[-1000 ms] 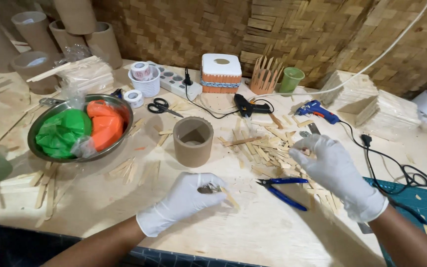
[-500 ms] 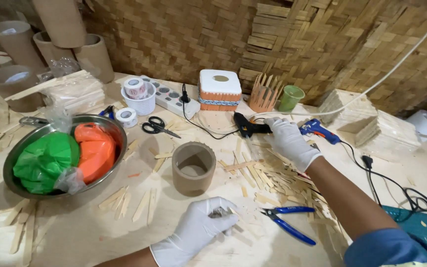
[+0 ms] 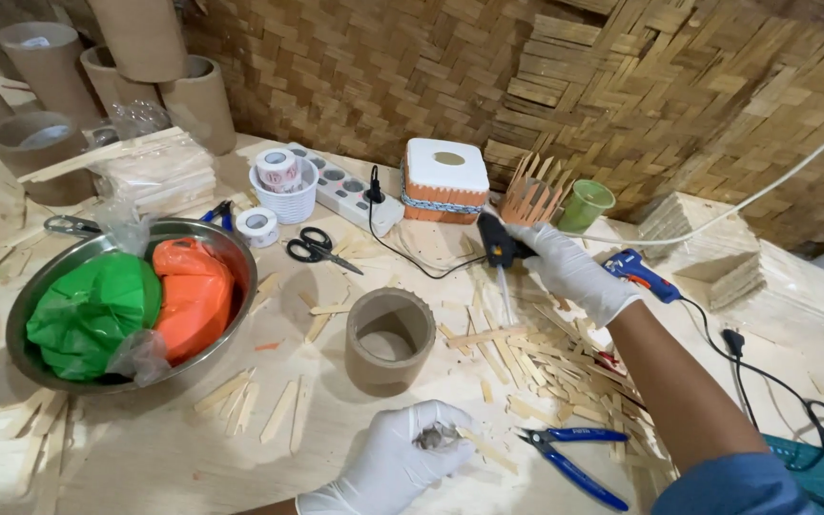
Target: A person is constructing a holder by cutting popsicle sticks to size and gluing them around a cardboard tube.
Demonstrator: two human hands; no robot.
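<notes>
Both of my hands wear white gloves. My right hand (image 3: 569, 267) is stretched out over the table and closed around a black glue gun (image 3: 494, 240) with a glue stick trailing from it. My left hand (image 3: 401, 456) rests near the front edge, pinching a thin wooden stick (image 3: 486, 450) that points to the right. A short cardboard tube (image 3: 389, 340) stands upright between the two hands. Loose wooden sticks (image 3: 536, 358) lie scattered under my right forearm. Blue-handled pliers (image 3: 569, 456) lie to the right of my left hand.
A steel bowl (image 3: 226, 243) with green and orange plastic bags sits at left. Scissors (image 3: 315, 248), tape rolls (image 3: 277, 170), a white power strip (image 3: 345, 195), a white box (image 3: 445, 179), a green cup (image 3: 586, 204) and a blue glue gun (image 3: 637, 272) line the back. Tall cardboard tubes (image 3: 197, 100) stand far left.
My right hand left the stick pile, reached toward the back of the table and took hold of the black glue gun. My left hand stayed low with the stick.
</notes>
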